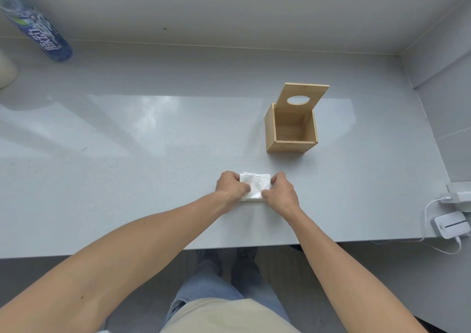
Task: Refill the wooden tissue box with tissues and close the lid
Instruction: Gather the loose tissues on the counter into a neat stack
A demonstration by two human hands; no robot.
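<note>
Both hands, left hand [232,185] and right hand [279,192], pinching white tissue stack [255,186] on grey counter [153,154] | step: pickup | next: probably lift into open square wooden tissue box [290,131], then shut lid [302,100]

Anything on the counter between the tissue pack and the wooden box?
Nothing: in the head view the counter is bare between the tissue pack, held by both hands, and the open wooden box.

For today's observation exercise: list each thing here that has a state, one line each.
wooden tissue box: upright, empty
lid: open, tilted back
tissue stack: on the counter, gripped at both sides
left hand: closed on the stack
right hand: closed on the stack
bottle: standing
</note>
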